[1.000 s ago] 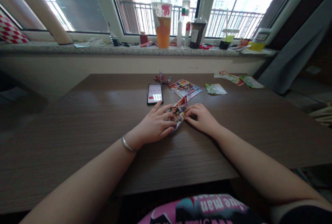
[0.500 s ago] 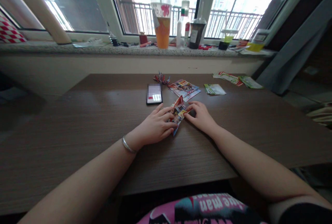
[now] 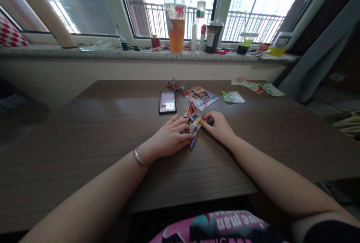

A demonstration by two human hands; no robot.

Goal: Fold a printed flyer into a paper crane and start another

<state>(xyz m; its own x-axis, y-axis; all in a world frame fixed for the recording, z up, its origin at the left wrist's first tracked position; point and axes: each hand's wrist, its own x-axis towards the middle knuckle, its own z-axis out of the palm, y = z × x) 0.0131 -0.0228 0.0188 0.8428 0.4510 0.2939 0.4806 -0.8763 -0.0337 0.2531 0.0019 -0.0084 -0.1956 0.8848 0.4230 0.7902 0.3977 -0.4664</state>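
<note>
A folded piece of printed glossy paper [image 3: 195,123] with several pointed flaps lies on the brown table in front of me. My left hand [image 3: 171,136] rests palm down over its left part, fingers apart and touching it from above; they hide that side. At the right point, my right hand [image 3: 218,126] pinches the paper between thumb and fingertips. Just beyond sits a small stack of printed sheets [image 3: 199,96]. A folded paper piece with spiky points [image 3: 175,85] lies at the back, behind a phone [image 3: 167,102] with a lit screen.
Green and white printed papers [image 3: 233,97] lie at right, with more paper strips [image 3: 250,84] behind them. Along the granite windowsill [image 3: 112,53] stand a tall cup of orange drink [image 3: 177,35], a dark drink cup [image 3: 212,38], clear bottles [image 3: 196,29] and small items.
The folded paper has turned slightly, its lower point shifting right and its upper flap left. My left hand has edged right with it; my right fingers have closed more on the right point.
</note>
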